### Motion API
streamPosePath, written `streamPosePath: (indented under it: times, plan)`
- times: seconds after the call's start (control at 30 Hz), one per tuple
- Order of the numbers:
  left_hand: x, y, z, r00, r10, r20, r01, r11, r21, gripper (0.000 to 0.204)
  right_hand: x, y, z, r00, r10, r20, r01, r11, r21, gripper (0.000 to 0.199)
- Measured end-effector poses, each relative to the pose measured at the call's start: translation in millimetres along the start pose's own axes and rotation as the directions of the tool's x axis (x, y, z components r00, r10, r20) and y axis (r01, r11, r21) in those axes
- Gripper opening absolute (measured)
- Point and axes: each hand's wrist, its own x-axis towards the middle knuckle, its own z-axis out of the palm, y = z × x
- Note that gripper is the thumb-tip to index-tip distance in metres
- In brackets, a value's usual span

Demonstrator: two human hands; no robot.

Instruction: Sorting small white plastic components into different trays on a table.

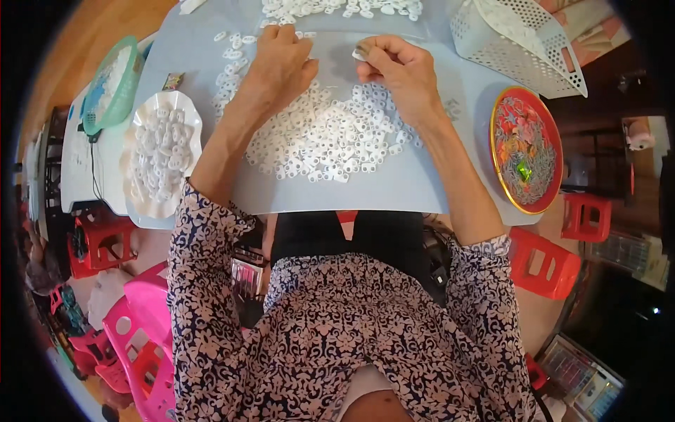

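Note:
My right hand [401,70] is closed in a pinch, with a small white plastic piece [356,55] at its fingertips. Further left, my left hand [283,62] is bent over the table with its fingers curled. The back of that hand hides its fingertips, so what they hold, if anything, does not show. Between my forearms and below both hands spreads a broad heap of small white oval pieces with holes [323,137]. More of these pieces [232,53] trail along the left of my left hand, and another heap [344,8] lies at the far edge.
On the left, a white scalloped dish [195,116] holds larger white pieces, beside a green basket [130,77] and a small packet [173,81]. At right stand a red gold-rimmed tray [496,151] of grey metal-looking bits and a white perforated basket [485,42]. Red stools [541,264] flank the table [281,200].

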Motion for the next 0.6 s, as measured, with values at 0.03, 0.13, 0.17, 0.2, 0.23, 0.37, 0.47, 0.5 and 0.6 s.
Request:
streamPosePath:
  times: [0.03,0.13,0.17,0.2,0.23,0.37,0.47,0.5,0.6]
  plan:
    - [-1.4,0.8,1.6,0.999,0.004,-0.033,-0.004,1.000,0.017,0.006,-0.4,-0.6,1.0,1.000,0.020,-0.015,-0.020,0.999,0.025,0.014]
    - [-3.8,0.7,3.2,1.000,-0.008,-0.026,0.007,1.000,-0.028,0.007,-0.9,-3.2,5.0,1.000,0.026,-0.011,-0.026,0.997,0.070,0.013]
    - [-4.2,0.6,4.3,1.000,-0.008,-0.023,0.008,1.000,-0.026,0.007,-0.8,-2.3,4.4,1.000,0.027,-0.010,-0.027,0.997,0.073,0.013]
    - [-2.7,2.2,6.8,1.000,0.016,-0.021,-0.018,0.997,-0.075,0.007,-0.7,-1.1,1.4,1.000,0.007,0.012,-0.008,0.999,0.052,0.014]
    - [-1.4,3.8,8.3,0.999,0.041,-0.020,-0.043,0.992,-0.123,0.008,-0.5,0.2,0.0,0.999,-0.013,0.034,0.012,0.999,0.031,0.014]
    - [1.9,15.8,4.1,0.999,0.021,-0.049,-0.032,0.967,-0.251,0.008,1.2,6.9,-0.3,0.998,-0.030,0.053,0.027,0.998,0.058,0.015]
    - [7.6,19.1,-3.5,0.964,-0.256,0.072,0.254,0.804,-0.538,0.007,1.2,6.7,0.6,0.999,-0.021,0.045,0.018,0.999,0.050,0.018]
    - [8.3,18.4,-4.5,0.940,-0.309,0.142,0.333,0.750,-0.572,0.008,1.1,5.8,-0.4,0.999,-0.026,0.024,0.025,0.999,0.040,0.018]
    - [7.1,11.0,-1.5,0.953,-0.273,0.132,0.302,0.812,-0.500,0.008,2.3,4.6,-4.7,0.999,-0.040,-0.012,0.040,0.999,0.035,0.019]
